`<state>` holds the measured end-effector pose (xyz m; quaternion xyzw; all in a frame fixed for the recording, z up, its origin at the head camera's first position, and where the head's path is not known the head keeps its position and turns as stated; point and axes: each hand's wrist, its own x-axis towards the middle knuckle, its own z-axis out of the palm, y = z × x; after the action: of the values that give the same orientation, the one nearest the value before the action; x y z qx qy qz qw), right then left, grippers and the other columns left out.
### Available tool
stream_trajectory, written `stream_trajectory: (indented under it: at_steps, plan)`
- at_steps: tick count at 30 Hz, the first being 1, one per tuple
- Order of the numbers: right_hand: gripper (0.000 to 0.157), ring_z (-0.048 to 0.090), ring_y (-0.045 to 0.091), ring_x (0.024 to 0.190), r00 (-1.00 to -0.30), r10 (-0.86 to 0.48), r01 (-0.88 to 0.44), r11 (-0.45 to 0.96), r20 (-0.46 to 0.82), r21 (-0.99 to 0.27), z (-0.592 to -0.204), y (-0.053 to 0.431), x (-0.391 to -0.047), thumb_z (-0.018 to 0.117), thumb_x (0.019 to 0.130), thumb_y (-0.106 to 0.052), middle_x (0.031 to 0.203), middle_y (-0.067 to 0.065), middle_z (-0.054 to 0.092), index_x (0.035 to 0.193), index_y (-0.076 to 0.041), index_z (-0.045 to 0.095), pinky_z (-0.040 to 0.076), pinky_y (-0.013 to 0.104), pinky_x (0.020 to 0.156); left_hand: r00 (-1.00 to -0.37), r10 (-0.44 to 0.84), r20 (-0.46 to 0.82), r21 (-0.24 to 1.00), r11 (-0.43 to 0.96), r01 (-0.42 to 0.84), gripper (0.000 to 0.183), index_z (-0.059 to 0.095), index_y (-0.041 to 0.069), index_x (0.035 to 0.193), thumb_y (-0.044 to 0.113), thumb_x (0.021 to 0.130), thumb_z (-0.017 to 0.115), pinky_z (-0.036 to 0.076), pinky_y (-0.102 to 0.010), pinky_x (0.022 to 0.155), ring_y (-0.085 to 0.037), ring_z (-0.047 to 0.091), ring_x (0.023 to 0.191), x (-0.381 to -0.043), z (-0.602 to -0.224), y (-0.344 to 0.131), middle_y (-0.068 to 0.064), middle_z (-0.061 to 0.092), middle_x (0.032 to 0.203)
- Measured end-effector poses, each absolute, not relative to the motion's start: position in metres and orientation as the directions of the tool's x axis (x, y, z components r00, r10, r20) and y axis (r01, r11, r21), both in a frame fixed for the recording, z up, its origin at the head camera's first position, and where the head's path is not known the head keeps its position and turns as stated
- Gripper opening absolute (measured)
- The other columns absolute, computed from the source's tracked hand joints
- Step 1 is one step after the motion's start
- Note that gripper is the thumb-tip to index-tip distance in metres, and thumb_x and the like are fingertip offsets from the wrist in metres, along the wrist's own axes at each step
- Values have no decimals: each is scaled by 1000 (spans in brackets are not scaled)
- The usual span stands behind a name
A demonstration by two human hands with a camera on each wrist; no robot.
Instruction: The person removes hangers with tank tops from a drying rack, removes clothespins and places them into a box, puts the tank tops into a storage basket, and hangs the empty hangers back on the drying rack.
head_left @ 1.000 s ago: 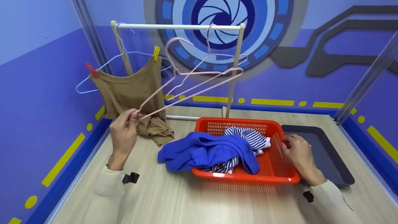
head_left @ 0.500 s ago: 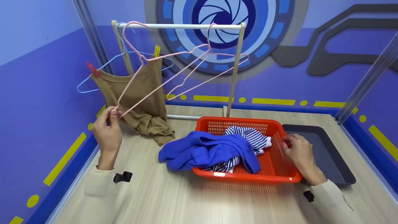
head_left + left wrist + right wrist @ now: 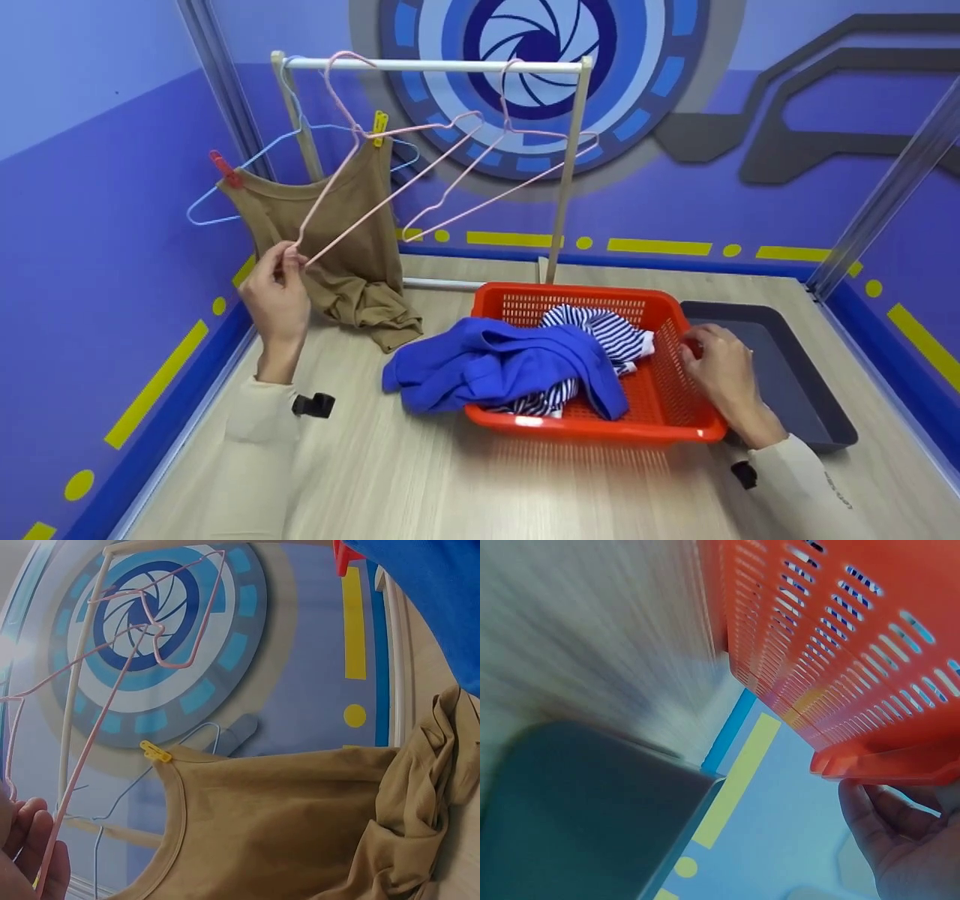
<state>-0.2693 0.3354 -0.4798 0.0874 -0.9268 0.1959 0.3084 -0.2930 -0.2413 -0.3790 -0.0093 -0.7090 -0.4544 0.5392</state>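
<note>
Blue walls stand around a pale wooden counter (image 3: 405,480). The grip of the left hand (image 3: 276,300) is closed, thumb and fingers pinching the lower end of a pink hanger (image 3: 390,197); the hanger leans up and to the right from there. Because only this one end is held, I think the wire could turn in the fingers and its hook (image 3: 325,79) could miss the white bar (image 3: 435,66) above the grip; whether they touch, I cannot tell.

Just behind the grip hangs a brown top (image 3: 356,191); if the wire catches the yellow clip (image 3: 380,124), the top may be pulled loose. Farther right of the grip, a second pink hanger (image 3: 505,112) hangs from the bar, and the two could tangle.

Below and right of the grip, a blue garment (image 3: 502,367) lies over the near-left side of the red basket (image 3: 592,429); a bump might slide it out. The right hand (image 3: 720,367), fingers loosely bent, rests at the far-side rim; pressing hard there could tip the basket.
</note>
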Motion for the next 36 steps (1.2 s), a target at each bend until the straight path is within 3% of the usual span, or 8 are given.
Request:
stream_trajectory:
  at_steps: [7,17,26,36]
  plan:
    - [14,65,40,79,-780,-46,-292,909,624,-298,-480,336,-268,72,80,0,91,25,69,92,7,71,56,58,72,-445,-449,775,629,615,476,21,72,-5,94,13,97,62,40,-9,67,-25,65,71,-318,-369,-226,-17,72,78]
    - [16,65,41,83,-802,-31,-266,913,596,-310,-480,337,-269,72,82,-3,94,25,69,95,6,71,55,59,76,-536,-436,722,668,641,378,19,73,4,97,18,98,60,46,-35,70,-24,68,75,-344,-356,-205,-9,74,82]
    - [16,65,42,83,-800,-39,-273,912,598,-306,-481,337,-269,71,82,-2,95,26,68,95,7,71,55,59,76,-576,-415,705,689,593,416,18,73,0,97,13,97,61,43,-18,65,-21,65,71,-358,-355,-199,-13,72,79]
    - [14,66,41,82,-786,-40,-287,908,617,-306,-480,334,-269,72,79,1,93,25,69,92,6,71,55,58,75,-571,-400,717,679,589,439,20,71,-3,98,11,99,57,47,-26,70,-28,68,77,-365,-359,-196,-17,72,82]
